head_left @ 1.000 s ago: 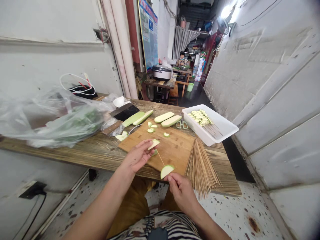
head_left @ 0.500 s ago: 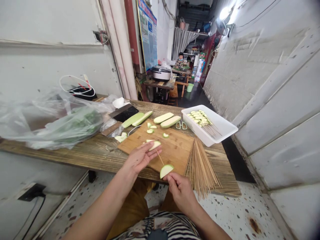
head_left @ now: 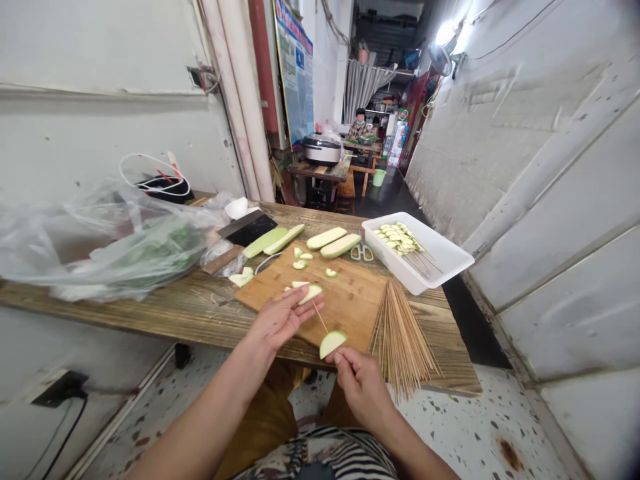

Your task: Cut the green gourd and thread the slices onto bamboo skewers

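My right hand [head_left: 361, 380] is closed in a pinch at the lower end of a thin wooden skewer [head_left: 320, 316], below the board's front edge. A half-round, green-rimmed squash slice [head_left: 332, 343] is threaded on the skewer close to those fingers. The skewer's far end reaches another squash slice [head_left: 312, 293] held between the thumb and fingers of my left hand [head_left: 285, 319]; whether the tip has pierced it I cannot tell. Behind the left hand, more cut pieces lie partly hidden on the wooden cutting board [head_left: 350, 300], with several small end pieces [head_left: 300, 264] farther back.
Halved squashes [head_left: 341, 245], scissors [head_left: 362, 252] and a cleaver [head_left: 247, 227] lie behind the board. At right are a fan of skewers [head_left: 404, 340] and a white tub [head_left: 445, 257] holding skewered slices. A plastic bag of greens [head_left: 150, 247] covers the left. A person [head_left: 360, 127] sits far back.
Both hands, the skewer and the slices stay almost where they were. The view has shifted very slightly.
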`<state>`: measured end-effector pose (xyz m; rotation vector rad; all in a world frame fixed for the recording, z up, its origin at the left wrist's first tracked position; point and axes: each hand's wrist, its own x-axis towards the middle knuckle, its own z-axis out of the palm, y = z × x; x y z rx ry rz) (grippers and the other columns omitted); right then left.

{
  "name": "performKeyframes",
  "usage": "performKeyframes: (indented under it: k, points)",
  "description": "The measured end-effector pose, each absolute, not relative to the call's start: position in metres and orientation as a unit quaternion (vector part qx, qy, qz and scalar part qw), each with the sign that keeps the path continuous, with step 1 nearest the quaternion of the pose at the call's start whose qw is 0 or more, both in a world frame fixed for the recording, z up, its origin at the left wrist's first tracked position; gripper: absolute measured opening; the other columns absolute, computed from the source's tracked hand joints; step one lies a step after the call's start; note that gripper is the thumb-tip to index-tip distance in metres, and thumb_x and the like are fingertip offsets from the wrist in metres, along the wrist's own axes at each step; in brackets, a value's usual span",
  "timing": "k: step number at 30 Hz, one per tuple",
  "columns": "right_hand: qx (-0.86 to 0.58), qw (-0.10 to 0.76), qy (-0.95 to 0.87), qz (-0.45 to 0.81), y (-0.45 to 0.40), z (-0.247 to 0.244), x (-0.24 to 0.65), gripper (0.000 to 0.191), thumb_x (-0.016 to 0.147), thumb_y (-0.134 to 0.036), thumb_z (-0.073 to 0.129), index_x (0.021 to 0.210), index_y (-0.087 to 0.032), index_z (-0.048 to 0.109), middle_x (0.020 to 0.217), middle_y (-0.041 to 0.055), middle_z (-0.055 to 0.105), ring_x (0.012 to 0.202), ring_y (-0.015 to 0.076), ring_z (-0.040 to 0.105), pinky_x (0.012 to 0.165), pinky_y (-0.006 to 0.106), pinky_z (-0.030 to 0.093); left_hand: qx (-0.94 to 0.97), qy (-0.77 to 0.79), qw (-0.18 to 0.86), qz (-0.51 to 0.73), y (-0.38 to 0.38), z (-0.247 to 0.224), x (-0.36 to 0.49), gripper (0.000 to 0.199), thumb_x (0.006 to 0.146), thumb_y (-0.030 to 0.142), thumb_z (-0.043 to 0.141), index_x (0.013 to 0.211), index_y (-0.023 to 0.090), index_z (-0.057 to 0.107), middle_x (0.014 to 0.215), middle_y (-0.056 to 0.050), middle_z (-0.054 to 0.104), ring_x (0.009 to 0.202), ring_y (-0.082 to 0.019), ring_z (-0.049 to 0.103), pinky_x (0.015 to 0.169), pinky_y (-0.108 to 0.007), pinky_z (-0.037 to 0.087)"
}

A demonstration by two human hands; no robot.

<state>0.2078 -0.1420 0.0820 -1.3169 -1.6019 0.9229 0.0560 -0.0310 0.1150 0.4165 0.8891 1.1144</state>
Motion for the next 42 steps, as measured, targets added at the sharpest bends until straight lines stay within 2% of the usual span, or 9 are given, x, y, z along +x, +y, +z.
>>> performKeyframes:
  k: [20, 35, 42]
  points:
    - [-0.531, 0.416, -0.643, 0.363, -0.142, 0.086, 0.208, 0.03, 0.091, -0.027, 0.04, 0.082, -0.015, 0.065, 0.051, -0.0052, 0.038, 0.044, 0.0104, 0.035, 0.044, 0.02, 0.027, 0.195, 0.422, 0.731, 0.499, -0.033, 0.119, 0.059, 0.011, 0.078, 0.005, 0.054, 0.085, 0.008, 0.061, 0.088, -0.012, 0.069, 0.083, -0.023, 0.067, 0.081, -0.038, 0.055]
    - [-0.505, 0.459, -0.589, 0.433, -0.135, 0.087, 0.205, 0.031, 0.09, -0.028, 0.039, 0.08, -0.012, 0.063, 0.049, -0.0067, 0.034, 0.044, 0.0089, 0.032, 0.043, 0.019, 0.025, 0.209, 0.42, 0.735, 0.49, -0.037, 0.129, 0.06, 0.011, 0.079, 0.004, 0.052, 0.084, 0.007, 0.062, 0.086, -0.013, 0.07, 0.085, -0.025, 0.067, 0.079, -0.036, 0.055]
    - [-0.508, 0.481, -0.579, 0.418, -0.136, 0.092, 0.199, 0.029, 0.089, -0.029, 0.04, 0.075, -0.013, 0.061, 0.048, -0.0068, 0.034, 0.042, 0.0087, 0.031, 0.042, 0.019, 0.024, 0.22, 0.427, 0.731, 0.485, -0.036, 0.131, 0.064, 0.01, 0.079, 0.005, 0.052, 0.085, 0.006, 0.06, 0.086, -0.014, 0.07, 0.081, -0.024, 0.068, 0.079, -0.036, 0.055]
